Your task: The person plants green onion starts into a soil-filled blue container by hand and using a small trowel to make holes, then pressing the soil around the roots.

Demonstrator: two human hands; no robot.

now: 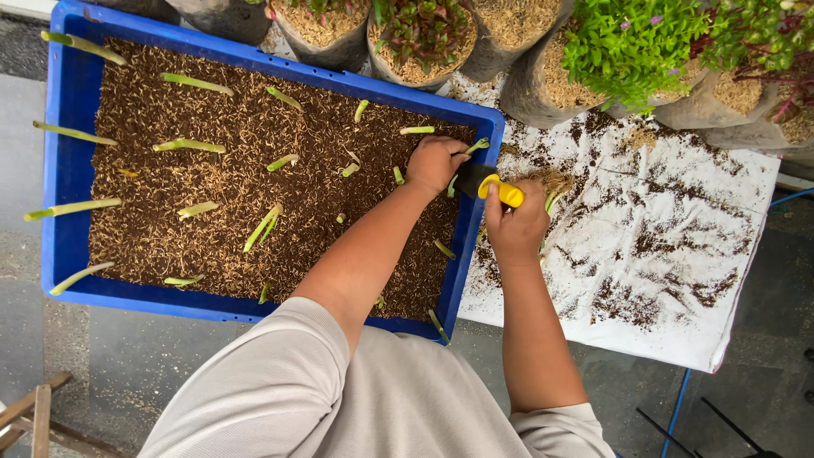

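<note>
A blue tray (61,170) filled with brown soil and husks holds several green plant cuttings stuck into it. My left hand (434,161) is closed around a green cutting (476,146) at the tray's far right corner. My right hand (515,227) grips a small trowel by its yellow handle (502,193). The trowel's dark blade (471,176) points into the soil just beside my left hand. Both forearms reach out from my grey shirt at the bottom.
A white sheet (678,254) scattered with soil lies right of the tray. Grow bags with husk and plants, among them a bright green one (632,42), line the far edge. Grey floor lies below, with a wooden frame (30,416) at bottom left.
</note>
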